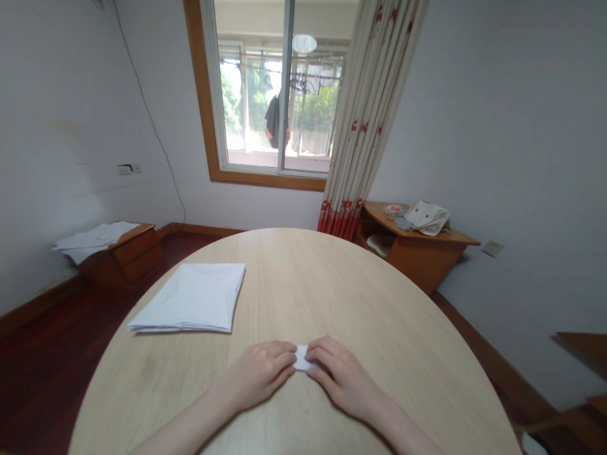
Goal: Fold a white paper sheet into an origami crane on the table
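Between my two hands lies a small piece of folded white paper (301,359), low on the round wooden table (303,284). My left hand (265,370) has its fingers closed on the paper's left end. The right end is gripped by my right hand (336,373), thumb at the near edge and fingers on top. Only the middle of the paper shows; my fingers cover both ends. Farther off to the left rests a stack of white paper sheets (194,297), apart from both hands.
A corner desk (422,243) holding papers and a small container stands beyond the table at right, beside the curtain (367,120). At left, a low wooden cabinet (137,253) bears loose white sheets (97,239). A window is at the back.
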A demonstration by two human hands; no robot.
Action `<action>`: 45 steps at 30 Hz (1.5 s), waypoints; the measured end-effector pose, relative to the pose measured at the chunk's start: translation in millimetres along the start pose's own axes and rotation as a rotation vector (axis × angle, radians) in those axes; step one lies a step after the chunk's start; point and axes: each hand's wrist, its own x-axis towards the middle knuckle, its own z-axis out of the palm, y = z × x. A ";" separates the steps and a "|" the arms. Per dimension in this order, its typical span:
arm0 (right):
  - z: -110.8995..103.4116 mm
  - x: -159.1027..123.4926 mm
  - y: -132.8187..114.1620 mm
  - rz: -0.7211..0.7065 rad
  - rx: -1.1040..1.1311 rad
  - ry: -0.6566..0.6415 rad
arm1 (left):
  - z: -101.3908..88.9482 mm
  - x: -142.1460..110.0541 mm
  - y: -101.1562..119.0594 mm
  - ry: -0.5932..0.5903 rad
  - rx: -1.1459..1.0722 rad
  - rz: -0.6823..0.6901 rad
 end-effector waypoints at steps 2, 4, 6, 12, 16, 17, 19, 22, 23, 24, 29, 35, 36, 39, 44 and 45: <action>0.7 -0.6 1.0 -0.012 -0.022 -0.005 | 1.1 0.0 -1.0 0.004 0.002 0.004; 1.5 -1.1 1.7 -0.027 -0.056 -0.004 | 2.2 -0.1 -2.0 0.004 -0.005 0.002; 2.0 -1.2 1.8 -0.055 -0.083 0.003 | 2.7 -0.3 -2.7 0.006 -0.021 -0.005; 2.2 -1.3 0.9 -0.107 -0.094 0.026 | 0.7 -0.5 -2.1 0.017 -0.083 -0.039; 2.9 -2.3 1.5 -0.082 -0.071 0.021 | -1.1 -0.6 -0.8 0.007 -0.091 -0.056; 3.2 -2.6 1.7 -0.077 -0.063 0.020 | -1.4 -0.7 -0.6 0.005 -0.093 -0.064; 4.0 -2.9 2.0 -0.068 -0.057 0.018 | -2.0 -0.6 -0.3 0.000 -0.094 -0.074; 4.2 -2.5 2.0 -0.070 -0.067 0.017 | -2.2 -0.4 -0.1 0.001 -0.093 -0.053; 3.8 -2.3 1.9 -0.069 -0.069 0.015 | -2.0 -0.4 0.0 0.002 -0.090 -0.042; 3.2 -2.0 1.6 -0.067 -0.067 0.009 | -1.8 -0.3 0.2 0.004 -0.086 -0.035; -0.8 -1.2 0.9 -0.064 -0.033 -0.016 | 0.6 0.2 2.3 0.020 -0.028 -0.034; 1.9 -1.4 4.4 -0.049 0.014 -0.006 | 4.1 0.6 5.9 0.028 0.018 -0.032; 2.7 -1.2 4.8 -0.048 0.023 0.000 | 4.9 0.6 6.4 0.041 0.018 -0.035; 3.9 -0.7 5.2 -0.063 0.055 0.021 | 7.2 0.7 7.8 0.092 0.008 -0.032; 2.6 0.1 3.0 -0.056 0.076 0.037 | 6.7 2.2 10.1 0.136 -0.019 -0.050; 2.6 0.2 2.4 -0.050 0.069 0.037 | 6.2 2.6 10.4 0.135 -0.022 -0.055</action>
